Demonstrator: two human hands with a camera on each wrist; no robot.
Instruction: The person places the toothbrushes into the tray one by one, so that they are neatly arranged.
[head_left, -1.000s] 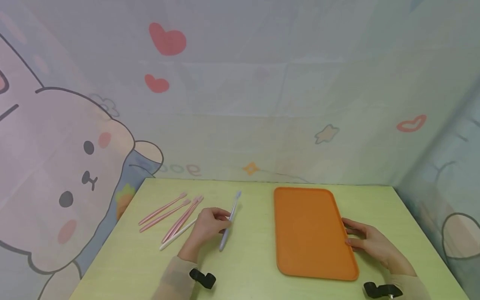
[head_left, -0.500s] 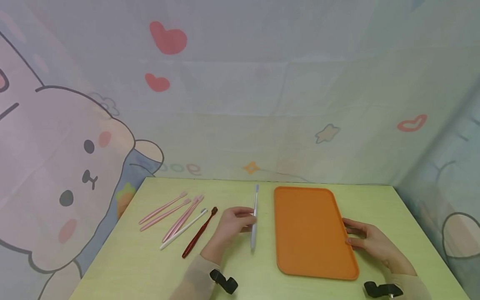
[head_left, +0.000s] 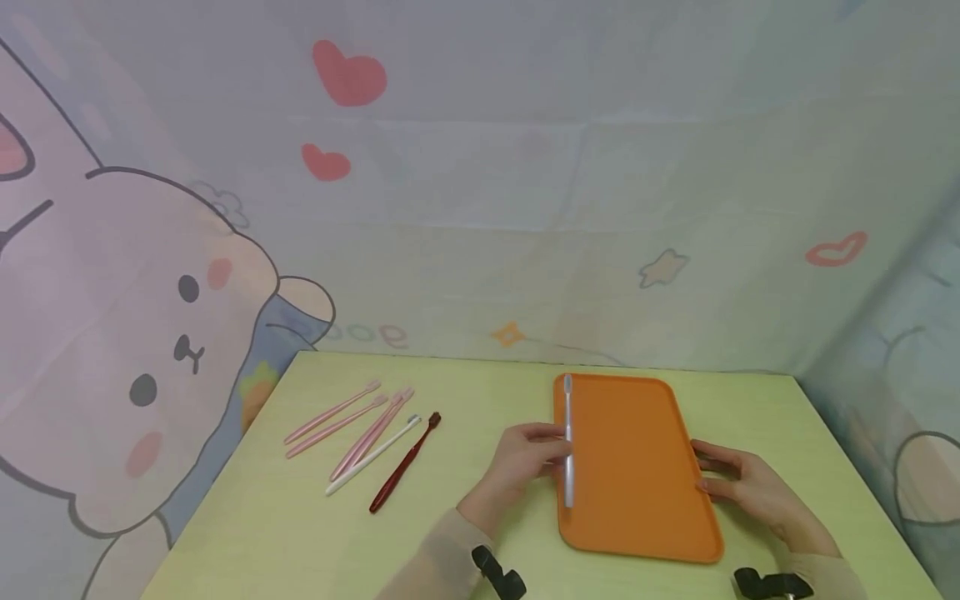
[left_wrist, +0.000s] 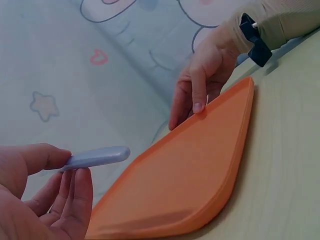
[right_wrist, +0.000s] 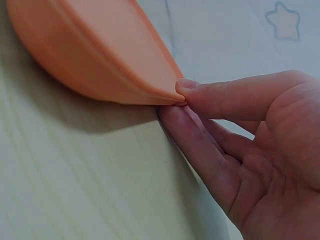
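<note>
My left hand point(head_left: 522, 465) pinches a pale lavender toothbrush point(head_left: 568, 479) between thumb and fingers, over the left edge of an orange tray point(head_left: 637, 467). In the left wrist view the handle end of the toothbrush point(left_wrist: 102, 157) sticks out past the fingertips, above the tray point(left_wrist: 175, 175). At the tray's right edge, my right hand point(head_left: 742, 487) grips the rim, thumb on top and fingers beneath, as the right wrist view shows with the hand point(right_wrist: 250, 135) and tray rim point(right_wrist: 120, 75).
On the table's left lie several pink toothbrushes point(head_left: 335, 437), a white toothbrush point(head_left: 372, 457) and a dark red toothbrush point(head_left: 405, 463). A printed cloth backdrop point(head_left: 480, 183) stands behind the pale yellow-green table point(head_left: 480, 392).
My left hand has carried the lavender toothbrush rightward from beside the other toothbrushes to the tray's left edge, uncovering the dark red toothbrush. The right hand has kept its hold on the rim.
</note>
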